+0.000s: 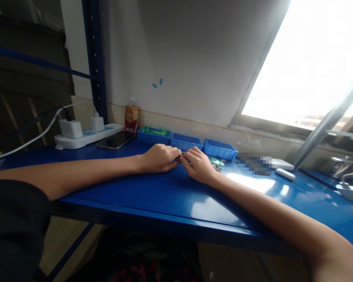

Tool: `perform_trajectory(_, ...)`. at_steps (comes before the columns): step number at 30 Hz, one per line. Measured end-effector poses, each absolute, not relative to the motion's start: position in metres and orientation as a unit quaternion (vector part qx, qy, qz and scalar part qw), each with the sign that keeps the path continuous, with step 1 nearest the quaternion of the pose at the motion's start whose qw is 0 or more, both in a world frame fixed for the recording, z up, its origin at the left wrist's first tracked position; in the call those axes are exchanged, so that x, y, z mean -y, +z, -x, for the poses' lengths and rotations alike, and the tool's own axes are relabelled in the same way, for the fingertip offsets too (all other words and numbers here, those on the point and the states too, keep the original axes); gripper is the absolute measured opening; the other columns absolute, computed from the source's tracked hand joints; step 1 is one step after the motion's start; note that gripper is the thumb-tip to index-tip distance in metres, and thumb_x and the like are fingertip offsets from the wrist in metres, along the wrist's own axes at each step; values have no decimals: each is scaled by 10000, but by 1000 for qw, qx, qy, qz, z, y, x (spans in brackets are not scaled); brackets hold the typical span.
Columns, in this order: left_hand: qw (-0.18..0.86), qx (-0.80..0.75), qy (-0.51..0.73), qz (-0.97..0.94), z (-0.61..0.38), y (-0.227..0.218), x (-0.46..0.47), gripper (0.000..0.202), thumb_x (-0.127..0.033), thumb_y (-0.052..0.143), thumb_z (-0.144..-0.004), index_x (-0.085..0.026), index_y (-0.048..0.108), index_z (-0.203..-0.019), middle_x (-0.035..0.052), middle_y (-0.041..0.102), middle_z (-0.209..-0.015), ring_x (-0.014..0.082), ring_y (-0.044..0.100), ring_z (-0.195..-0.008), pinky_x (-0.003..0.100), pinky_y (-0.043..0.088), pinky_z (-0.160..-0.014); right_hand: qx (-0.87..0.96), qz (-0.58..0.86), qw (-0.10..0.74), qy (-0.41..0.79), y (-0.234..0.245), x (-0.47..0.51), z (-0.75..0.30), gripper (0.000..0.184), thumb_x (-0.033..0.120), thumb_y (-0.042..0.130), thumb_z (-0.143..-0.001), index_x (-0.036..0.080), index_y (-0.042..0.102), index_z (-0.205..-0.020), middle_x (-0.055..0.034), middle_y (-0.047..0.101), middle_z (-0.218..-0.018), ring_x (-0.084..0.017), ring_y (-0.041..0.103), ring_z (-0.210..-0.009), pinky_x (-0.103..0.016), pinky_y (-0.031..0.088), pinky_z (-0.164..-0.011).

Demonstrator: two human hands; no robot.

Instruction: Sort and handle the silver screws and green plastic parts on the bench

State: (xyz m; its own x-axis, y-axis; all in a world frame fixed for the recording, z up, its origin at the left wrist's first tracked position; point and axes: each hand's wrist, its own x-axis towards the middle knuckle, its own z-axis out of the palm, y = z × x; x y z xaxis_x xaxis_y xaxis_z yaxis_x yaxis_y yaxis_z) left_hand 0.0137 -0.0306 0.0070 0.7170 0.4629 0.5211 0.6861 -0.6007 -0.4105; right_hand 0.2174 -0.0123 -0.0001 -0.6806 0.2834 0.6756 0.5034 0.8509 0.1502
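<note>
Over the middle of the blue table [153, 196], my left hand [160, 158] and my right hand [197, 164] meet fingertip to fingertip. Both are closed in a pinch around a small dark piece [180, 157], mostly hidden by the fingers and too small to name. Just past my right hand lies a pile of small metal-looking parts [217, 167], beside a green and clear plastic bag [216, 161]. Behind the hands stand a blue bin with green packets [154, 137], a middle blue bin [186, 141] and a right blue bin [220, 149].
At the back left are a white power strip [90, 135] with plugged chargers, a phone [116, 140] and a drink bottle [132, 117]. To the right lie a blurred-out flat object [254, 163], a white stick-like item [285, 174] and a white plug [350, 192] with a cable.
</note>
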Motion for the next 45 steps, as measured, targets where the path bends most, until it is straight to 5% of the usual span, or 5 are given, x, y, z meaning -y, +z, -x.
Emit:
perform_trajectory(5, 306, 323, -181, 877, -12, 5, 28, 271, -340, 392, -933, -139, 572, -951, 71, 648, -799, 188, 627, -693, 277, 428, -600, 892, 230, 350, -173, -1, 14, -218, 215, 352, 485, -905, 172, 543, -1006, -78, 603, -915, -205, 522, -848, -329, 437, -754)
perform_trajectory(24, 176, 375, -231, 880, -12, 6, 29, 232, -380, 422, -925, -187, 520, -1009, 13, 655, -776, 158, 638, -700, 226, 410, -598, 878, 263, 363, -171, -1, 7, -218, 202, 303, 436, -940, 191, 554, -821, -58, 609, -780, -194, 535, -787, -301, 432, -723)
perform_trajectory(30, 196, 383, -222, 875, -13, 6, 28, 252, -319, 326, -960, -178, 522, -1030, 46, 674, -825, 182, 655, -769, 240, 429, -619, 886, 254, 356, -153, -1, 9, -220, 167, 316, 471, -919, 198, 557, -1001, -65, 624, -892, -202, 540, -840, -314, 429, -755)
perform_trajectory(39, 134, 407, -243, 870, -12, 5, 27, 238, -325, 448, -905, -191, 467, -1101, 17, 657, -870, 172, 643, -785, 242, 434, -640, 869, 270, 373, -180, 3, -11, -229, 162, 292, 456, -924, 187, 577, -948, -63, 621, -845, -205, 540, -828, -307, 427, -760)
perform_trajectory(45, 150, 391, -229, 879, -11, 6, 27, 59, -255, 490, -861, -206, 513, -884, -1, 610, -859, 149, 591, -751, 230, 406, -631, 821, 349, 400, -211, 6, -51, -261, 204, 340, 469, -918, 178, 594, -925, -64, 625, -814, -220, 546, -820, -324, 419, -745)
